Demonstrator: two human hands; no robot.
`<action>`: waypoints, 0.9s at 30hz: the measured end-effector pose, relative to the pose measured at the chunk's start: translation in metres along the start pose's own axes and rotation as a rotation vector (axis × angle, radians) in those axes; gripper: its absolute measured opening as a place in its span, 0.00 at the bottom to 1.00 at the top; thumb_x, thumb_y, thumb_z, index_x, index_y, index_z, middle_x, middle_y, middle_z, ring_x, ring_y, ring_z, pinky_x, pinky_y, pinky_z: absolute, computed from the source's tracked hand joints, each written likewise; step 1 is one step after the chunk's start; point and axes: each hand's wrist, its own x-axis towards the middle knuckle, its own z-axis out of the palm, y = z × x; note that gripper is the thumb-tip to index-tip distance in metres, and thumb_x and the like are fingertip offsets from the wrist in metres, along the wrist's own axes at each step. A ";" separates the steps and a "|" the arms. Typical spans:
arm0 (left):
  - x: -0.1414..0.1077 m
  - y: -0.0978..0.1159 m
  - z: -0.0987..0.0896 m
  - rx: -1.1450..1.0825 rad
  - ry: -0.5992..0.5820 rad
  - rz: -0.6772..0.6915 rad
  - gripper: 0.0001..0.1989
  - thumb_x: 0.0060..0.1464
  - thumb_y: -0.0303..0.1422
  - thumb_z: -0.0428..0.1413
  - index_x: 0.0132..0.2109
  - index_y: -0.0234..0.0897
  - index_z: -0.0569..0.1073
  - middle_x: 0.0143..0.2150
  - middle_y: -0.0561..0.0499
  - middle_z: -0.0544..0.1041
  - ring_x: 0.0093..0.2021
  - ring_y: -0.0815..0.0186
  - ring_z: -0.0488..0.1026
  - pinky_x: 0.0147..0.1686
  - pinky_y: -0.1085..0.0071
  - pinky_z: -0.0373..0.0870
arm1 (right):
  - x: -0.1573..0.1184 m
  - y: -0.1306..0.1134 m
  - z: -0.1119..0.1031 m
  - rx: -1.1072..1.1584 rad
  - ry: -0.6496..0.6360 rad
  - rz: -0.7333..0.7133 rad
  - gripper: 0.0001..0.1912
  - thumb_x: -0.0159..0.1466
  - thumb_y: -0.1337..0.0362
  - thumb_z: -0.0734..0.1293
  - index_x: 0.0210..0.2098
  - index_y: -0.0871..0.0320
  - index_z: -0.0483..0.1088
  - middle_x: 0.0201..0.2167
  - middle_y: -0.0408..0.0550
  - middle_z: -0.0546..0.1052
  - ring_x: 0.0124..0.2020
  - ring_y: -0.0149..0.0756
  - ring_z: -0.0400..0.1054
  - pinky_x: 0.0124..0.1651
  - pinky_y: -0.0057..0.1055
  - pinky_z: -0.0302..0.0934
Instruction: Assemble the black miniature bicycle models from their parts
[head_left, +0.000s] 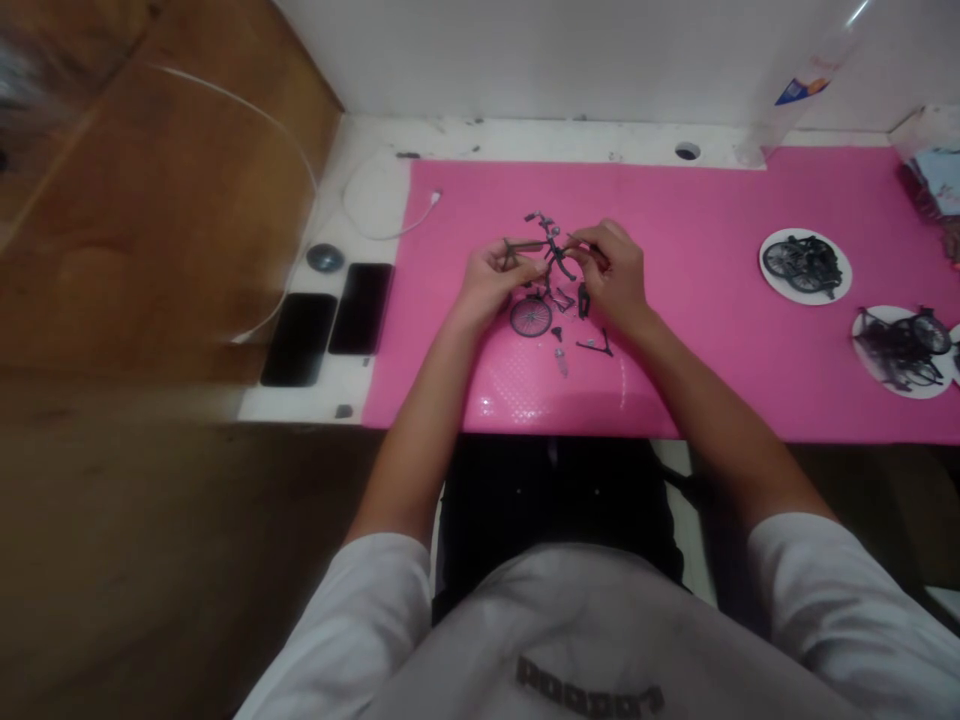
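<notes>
Left hand (491, 280): pinching the miniature bicycle frame (553, 246) over the pink mat (690, 220)
Right hand (621, 275): gripping a slim tool (602, 258) (its tip hard to make out) just right of the frame
Near side of frame: spoked wheel (531, 317), small parts (583, 300)
Right: white plate (795, 297) of bicycle pieces (806, 265)

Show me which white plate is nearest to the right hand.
The leftmost plate, holding dark bicycle parts, is nearest the right hand; the other plates lie farther right.
</notes>
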 end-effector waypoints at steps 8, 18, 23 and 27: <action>-0.008 0.012 0.006 0.051 -0.120 -0.102 0.29 0.42 0.46 0.85 0.46 0.35 0.87 0.41 0.41 0.91 0.40 0.55 0.91 0.44 0.63 0.89 | 0.002 -0.008 -0.002 0.006 -0.034 0.028 0.25 0.79 0.34 0.66 0.45 0.47 0.80 0.40 0.50 0.79 0.49 0.50 0.76 0.62 0.55 0.73; 0.004 0.000 -0.001 0.122 0.028 0.082 0.30 0.48 0.58 0.80 0.44 0.39 0.85 0.40 0.43 0.90 0.45 0.51 0.90 0.51 0.54 0.91 | 0.013 0.005 -0.021 0.003 0.093 0.339 0.28 0.81 0.34 0.62 0.57 0.49 0.77 0.38 0.48 0.75 0.47 0.48 0.77 0.55 0.51 0.78; 0.008 -0.010 -0.005 0.104 0.065 0.090 0.33 0.47 0.62 0.79 0.46 0.40 0.84 0.40 0.43 0.89 0.46 0.50 0.90 0.49 0.54 0.90 | 0.018 0.037 -0.022 -0.119 0.115 0.385 0.25 0.81 0.39 0.63 0.53 0.53 0.79 0.39 0.51 0.76 0.43 0.48 0.76 0.51 0.50 0.76; 0.010 -0.012 -0.007 0.120 0.059 0.100 0.33 0.49 0.60 0.79 0.49 0.40 0.84 0.40 0.43 0.88 0.48 0.49 0.90 0.49 0.53 0.89 | 0.020 0.046 -0.022 -0.168 0.073 0.406 0.25 0.80 0.39 0.65 0.53 0.54 0.80 0.39 0.51 0.77 0.42 0.47 0.76 0.50 0.49 0.76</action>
